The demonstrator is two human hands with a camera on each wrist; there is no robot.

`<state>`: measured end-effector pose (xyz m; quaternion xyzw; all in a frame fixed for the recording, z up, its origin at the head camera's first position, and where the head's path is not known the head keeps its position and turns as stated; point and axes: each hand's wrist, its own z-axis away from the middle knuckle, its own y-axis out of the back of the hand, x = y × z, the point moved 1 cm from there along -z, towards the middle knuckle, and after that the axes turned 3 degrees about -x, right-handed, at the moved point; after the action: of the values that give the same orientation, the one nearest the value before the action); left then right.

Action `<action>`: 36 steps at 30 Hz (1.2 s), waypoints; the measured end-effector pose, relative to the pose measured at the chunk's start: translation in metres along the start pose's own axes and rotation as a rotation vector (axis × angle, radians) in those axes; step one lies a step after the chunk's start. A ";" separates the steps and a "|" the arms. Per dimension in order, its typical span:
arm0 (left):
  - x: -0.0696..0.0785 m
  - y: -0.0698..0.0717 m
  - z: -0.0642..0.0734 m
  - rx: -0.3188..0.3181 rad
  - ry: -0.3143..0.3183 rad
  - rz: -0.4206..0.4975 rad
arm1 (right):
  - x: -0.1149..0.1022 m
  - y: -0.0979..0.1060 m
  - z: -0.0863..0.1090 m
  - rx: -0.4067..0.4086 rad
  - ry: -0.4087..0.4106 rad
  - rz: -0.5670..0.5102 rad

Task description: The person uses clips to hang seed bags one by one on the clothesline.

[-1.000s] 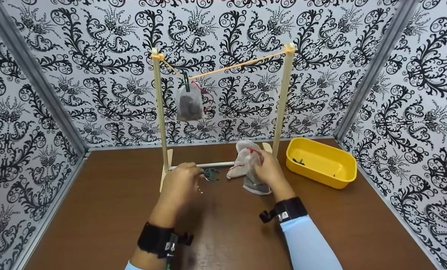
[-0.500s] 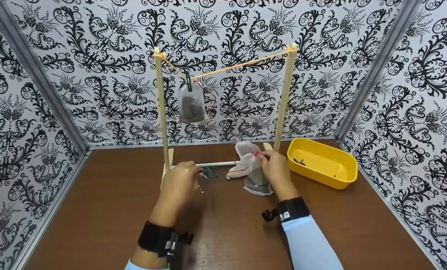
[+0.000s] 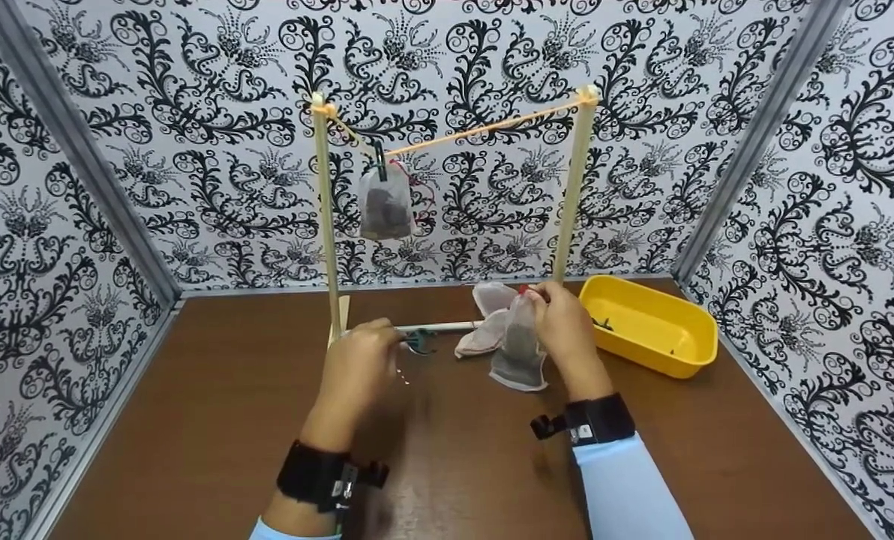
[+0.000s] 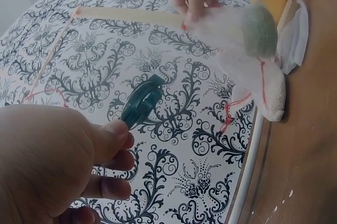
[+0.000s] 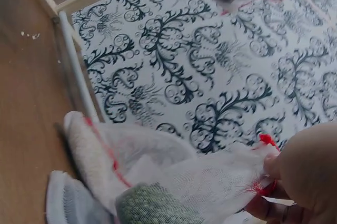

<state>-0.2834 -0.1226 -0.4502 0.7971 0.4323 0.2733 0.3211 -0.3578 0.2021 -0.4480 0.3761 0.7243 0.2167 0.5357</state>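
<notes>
My left hand (image 3: 358,371) pinches a dark green clothespin (image 4: 141,101) between thumb and index finger, low in front of the wooden frame. To its right, my right hand (image 3: 567,326) grips the red-tied neck of a white mesh drawstring bag (image 3: 522,349). Green contents (image 5: 152,205) fill the lower part of that bag, which stands stretched upward in the head view. Beside it lie another mesh bag (image 3: 482,341) with pale contents and red cord, and a further mesh bag (image 3: 492,296) behind.
An orange cord (image 3: 484,129) runs between two wooden posts (image 3: 325,217). A mesh bag with dark contents (image 3: 387,214) hangs from it by a dark clothespin (image 3: 381,161). A yellow bin (image 3: 649,356) with dark clothespins stands at right. A white bar (image 3: 439,326) joins the post bases.
My right hand has moved up and slightly right, drawing the green-filled mesh bag's neck upward, apart from the neighbouring bags. The left hand with the clothespin has stayed nearly in place.
</notes>
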 end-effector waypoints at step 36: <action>0.025 0.050 -0.047 0.319 0.030 -0.102 | -0.196 0.074 -0.094 -0.098 0.270 -0.156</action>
<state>-0.2797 -0.1091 -0.3784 0.8108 0.5148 0.1966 0.1973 -0.3947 0.1043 -0.2443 0.2595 0.8054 0.2580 0.4662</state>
